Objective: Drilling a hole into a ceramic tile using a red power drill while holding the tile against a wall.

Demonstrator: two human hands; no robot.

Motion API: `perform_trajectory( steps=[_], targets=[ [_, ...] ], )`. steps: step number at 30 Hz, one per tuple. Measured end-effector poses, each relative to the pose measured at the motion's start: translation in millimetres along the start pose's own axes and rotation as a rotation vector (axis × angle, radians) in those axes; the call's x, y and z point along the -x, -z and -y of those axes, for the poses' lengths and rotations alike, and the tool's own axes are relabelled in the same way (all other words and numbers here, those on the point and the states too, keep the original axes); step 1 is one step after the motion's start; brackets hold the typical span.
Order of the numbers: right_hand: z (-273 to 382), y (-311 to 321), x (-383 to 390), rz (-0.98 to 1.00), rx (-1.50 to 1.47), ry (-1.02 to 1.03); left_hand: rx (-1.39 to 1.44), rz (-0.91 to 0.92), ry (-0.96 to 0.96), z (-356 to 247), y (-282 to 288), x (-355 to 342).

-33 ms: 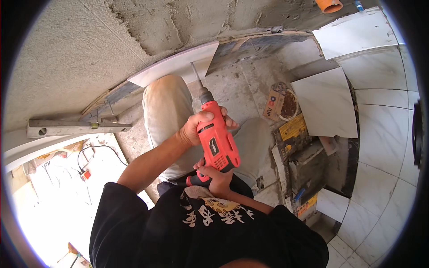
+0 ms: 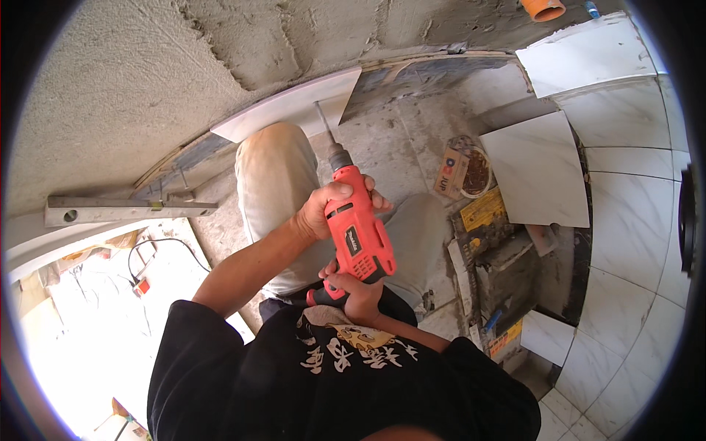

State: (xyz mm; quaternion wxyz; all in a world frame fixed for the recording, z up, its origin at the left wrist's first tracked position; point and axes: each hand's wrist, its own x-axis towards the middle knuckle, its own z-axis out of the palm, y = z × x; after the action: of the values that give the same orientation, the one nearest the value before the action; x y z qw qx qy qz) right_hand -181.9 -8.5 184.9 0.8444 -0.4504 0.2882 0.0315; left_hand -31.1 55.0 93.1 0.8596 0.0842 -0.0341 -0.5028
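Observation:
A red corded-style power drill (image 2: 358, 239) with a long grey bit (image 2: 325, 121) is held across my lap, pointing away from me. My left hand (image 2: 331, 206) wraps round the front of its body. My right hand (image 2: 357, 294) grips the rear handle. The bit's tip overlaps a white tile (image 2: 243, 121) standing against the rough plastered wall (image 2: 191, 66); whether it touches the tile, I cannot tell. My left knee (image 2: 272, 147), in pale trousers, is just below that tile.
A metal level (image 2: 125, 215) lies at left beside a cord (image 2: 187, 246). At right are a loose square tile (image 2: 533, 169), a round container (image 2: 474, 173), cardboard (image 2: 452, 169), stacked materials (image 2: 478, 220) and a tiled surface (image 2: 625, 228). An orange pipe (image 2: 543, 9) sticks out at top right.

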Motion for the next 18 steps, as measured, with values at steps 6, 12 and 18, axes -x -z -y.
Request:
perform_trajectory(
  steps=[6, 12, 18],
  targets=[
    [-2, 0, 0, 0.022, 0.004, 0.014, 0.004, 0.013, 0.004, 0, 0, -2],
    [-2, 0, -2, 0.032, -0.031, 0.032, -0.01, 0.056, -0.054, -1, -1, -2],
    [-15, 15, -10, 0.042, -0.32, -0.047, -0.154, -0.247, 0.048, -2, -13, 4]
  ],
)
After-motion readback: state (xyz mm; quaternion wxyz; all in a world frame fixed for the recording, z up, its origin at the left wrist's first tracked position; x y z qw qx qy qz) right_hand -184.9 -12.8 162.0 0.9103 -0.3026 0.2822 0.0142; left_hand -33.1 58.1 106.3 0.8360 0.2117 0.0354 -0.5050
